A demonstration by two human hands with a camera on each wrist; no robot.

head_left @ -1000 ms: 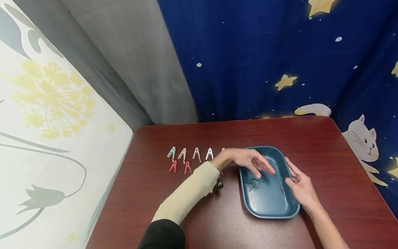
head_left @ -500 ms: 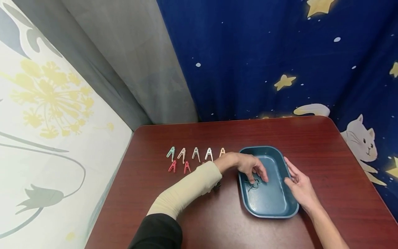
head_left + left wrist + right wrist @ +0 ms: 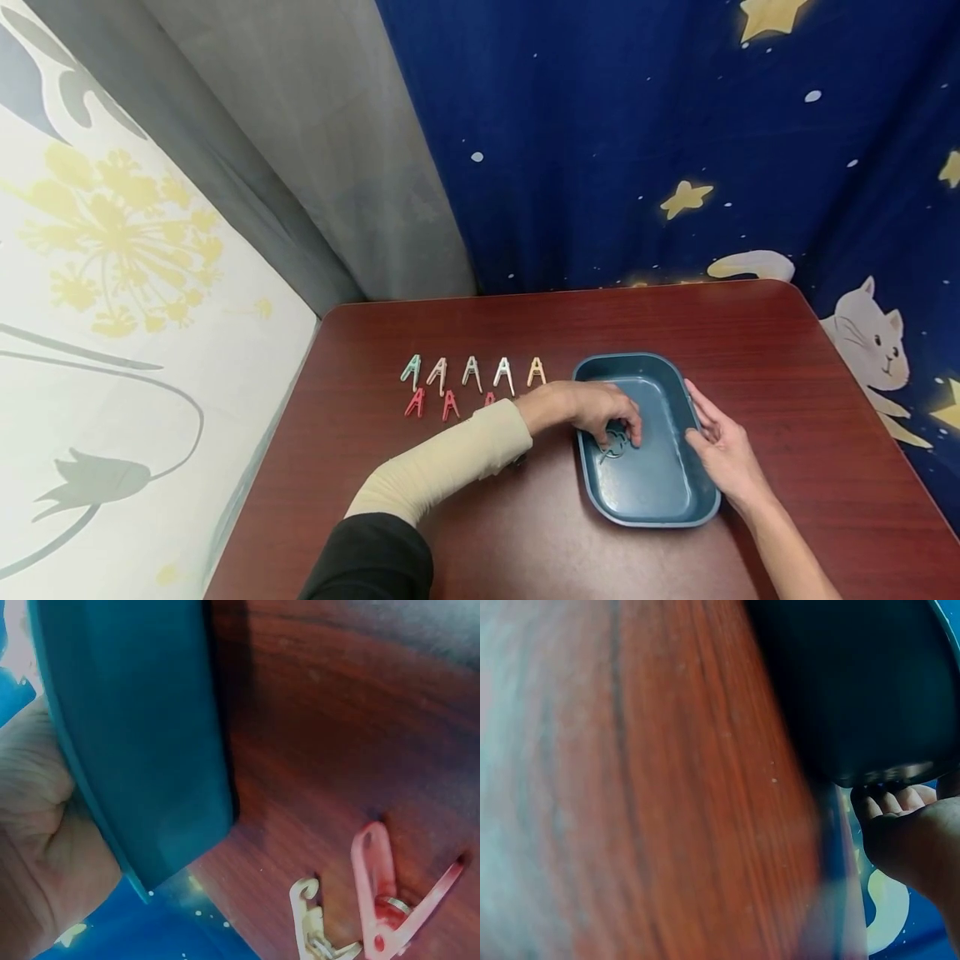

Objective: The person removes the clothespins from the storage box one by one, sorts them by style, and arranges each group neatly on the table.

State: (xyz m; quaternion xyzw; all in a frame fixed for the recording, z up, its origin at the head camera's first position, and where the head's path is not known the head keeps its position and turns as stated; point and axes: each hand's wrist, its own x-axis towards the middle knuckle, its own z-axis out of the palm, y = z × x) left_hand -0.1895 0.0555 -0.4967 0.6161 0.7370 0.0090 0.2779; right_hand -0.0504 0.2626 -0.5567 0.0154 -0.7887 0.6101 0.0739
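My left hand (image 3: pixel 596 404) reaches over the left rim into a blue tray (image 3: pixel 656 496), fingers bent downward. Its thumb and fingertips stand apart around a small dark-green ring-like piece (image 3: pixel 617 447) on the tray floor, which they partly cover. In the left wrist view, the tray wall (image 3: pixel 142 750) hides the fingertips. At the tray's right side, my right hand (image 3: pixel 723 450) grips the rim, thumb over the edge and fingers along the outside wall. The right wrist view has that hand (image 3: pixel 900 832) against the tray's dark outer side (image 3: pixel 855 690).
Left of the tray, clothespins lie in two rows: a green one (image 3: pixel 411 371), several pale ones and a yellow one (image 3: pixel 536 372) behind, red ones (image 3: pixel 415 403) in front. My left forearm overlaps part of the front row. Curtains (image 3: pixel 600 167) hang beyond the table's back edge (image 3: pixel 480 297).
My left hand has lowered and moved slightly left to the green piece, its fingers bending down around it. My right hand has kept its grip on the tray rim.
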